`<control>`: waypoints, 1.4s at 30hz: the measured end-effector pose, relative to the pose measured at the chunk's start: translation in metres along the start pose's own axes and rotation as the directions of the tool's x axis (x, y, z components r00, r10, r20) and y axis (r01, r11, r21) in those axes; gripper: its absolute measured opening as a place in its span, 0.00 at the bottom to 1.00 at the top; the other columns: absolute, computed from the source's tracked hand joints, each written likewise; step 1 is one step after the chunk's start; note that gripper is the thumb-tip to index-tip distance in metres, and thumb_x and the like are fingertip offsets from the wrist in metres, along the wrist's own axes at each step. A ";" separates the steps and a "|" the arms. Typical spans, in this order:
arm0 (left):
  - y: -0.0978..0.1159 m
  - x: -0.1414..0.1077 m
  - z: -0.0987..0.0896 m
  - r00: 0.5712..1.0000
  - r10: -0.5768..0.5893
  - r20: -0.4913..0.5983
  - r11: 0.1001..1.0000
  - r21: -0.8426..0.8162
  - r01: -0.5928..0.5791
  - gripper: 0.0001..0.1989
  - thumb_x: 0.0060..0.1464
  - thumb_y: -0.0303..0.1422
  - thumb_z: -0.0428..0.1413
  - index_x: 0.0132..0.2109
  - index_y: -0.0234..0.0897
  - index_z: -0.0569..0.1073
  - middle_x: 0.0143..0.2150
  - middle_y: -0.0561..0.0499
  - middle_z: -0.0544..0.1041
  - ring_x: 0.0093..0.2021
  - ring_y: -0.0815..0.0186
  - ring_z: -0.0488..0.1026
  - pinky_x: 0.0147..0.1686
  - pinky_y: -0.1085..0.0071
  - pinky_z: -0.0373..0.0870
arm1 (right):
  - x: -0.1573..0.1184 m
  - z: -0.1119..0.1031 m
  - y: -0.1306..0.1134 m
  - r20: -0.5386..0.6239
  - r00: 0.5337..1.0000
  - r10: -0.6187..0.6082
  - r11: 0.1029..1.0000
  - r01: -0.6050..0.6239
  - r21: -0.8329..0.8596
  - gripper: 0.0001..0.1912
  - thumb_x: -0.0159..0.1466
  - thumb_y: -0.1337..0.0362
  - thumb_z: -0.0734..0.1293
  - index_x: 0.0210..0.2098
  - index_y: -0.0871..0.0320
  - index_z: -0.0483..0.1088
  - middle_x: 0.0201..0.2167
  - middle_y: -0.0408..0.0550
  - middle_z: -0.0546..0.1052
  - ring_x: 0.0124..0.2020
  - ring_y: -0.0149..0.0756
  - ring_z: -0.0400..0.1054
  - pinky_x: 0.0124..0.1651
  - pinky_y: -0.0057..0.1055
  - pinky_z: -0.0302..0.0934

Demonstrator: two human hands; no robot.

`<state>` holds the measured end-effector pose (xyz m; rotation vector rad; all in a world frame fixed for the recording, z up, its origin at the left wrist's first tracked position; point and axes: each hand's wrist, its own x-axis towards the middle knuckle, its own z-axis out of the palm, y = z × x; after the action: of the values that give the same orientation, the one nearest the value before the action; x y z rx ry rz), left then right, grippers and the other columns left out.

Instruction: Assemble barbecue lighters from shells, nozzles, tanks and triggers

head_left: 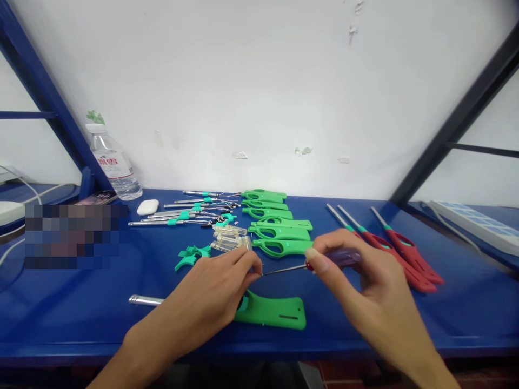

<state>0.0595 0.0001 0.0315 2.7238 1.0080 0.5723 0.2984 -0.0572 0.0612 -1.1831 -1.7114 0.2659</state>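
The right hand (377, 286) is bringing the tip of a screwdriver (285, 269) up beside the left fingertips, apparently lining it up; that is seemingly calling for a steady wrist and fine control. The right fingers are clamping around its handle, with the thumb pressing near the shaft and the forearm reaching in from the right. The left hand (214, 286) is arching palm-down, thumb and forefinger closing together; whether they are pinching something tiny, I cannot tell. Below the left fingers, a green casing (279, 313) is lying partly hidden. Clear tanks (229, 241) and teal parts (190, 258) are lying just beyond them, while red lighters (409, 255) are resting beyond the right fingers
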 end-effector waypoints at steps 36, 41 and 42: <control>0.039 0.002 0.026 0.998 -0.017 -0.058 0.943 -0.333 -0.003 0.06 0.72 0.27 0.51 0.47 0.44 0.69 0.43 0.54 0.77 0.41 0.64 0.75 0.35 0.68 0.66 | -0.011 -0.018 -0.019 -0.084 0.992 -0.094 0.985 0.081 -0.152 0.17 0.71 0.64 0.71 0.57 0.42 0.70 0.34 0.39 0.83 0.28 0.35 0.79 0.24 0.27 0.70; 0.047 0.005 0.042 0.986 0.074 -0.152 0.953 -0.282 -0.115 0.07 0.72 0.24 0.52 0.46 0.43 0.68 0.45 0.53 0.76 0.45 0.60 0.71 0.43 0.64 0.68 | -0.013 -0.023 -0.019 -0.023 0.991 -0.131 0.960 0.121 -0.254 0.18 0.72 0.61 0.69 0.59 0.40 0.69 0.31 0.37 0.80 0.24 0.33 0.75 0.24 0.27 0.68; 0.048 0.006 0.045 0.983 0.087 -0.162 0.955 -0.268 -0.129 0.07 0.72 0.24 0.51 0.46 0.42 0.67 0.46 0.52 0.76 0.45 0.59 0.70 0.45 0.63 0.68 | -0.013 -0.023 -0.019 -0.008 0.990 -0.140 0.953 0.133 -0.273 0.17 0.73 0.61 0.69 0.59 0.40 0.68 0.31 0.36 0.80 0.23 0.32 0.74 0.25 0.27 0.68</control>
<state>0.1104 -0.0341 0.0067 2.5267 0.7450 0.8763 0.3065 -0.0847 0.0761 -1.2505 -1.8373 -0.0734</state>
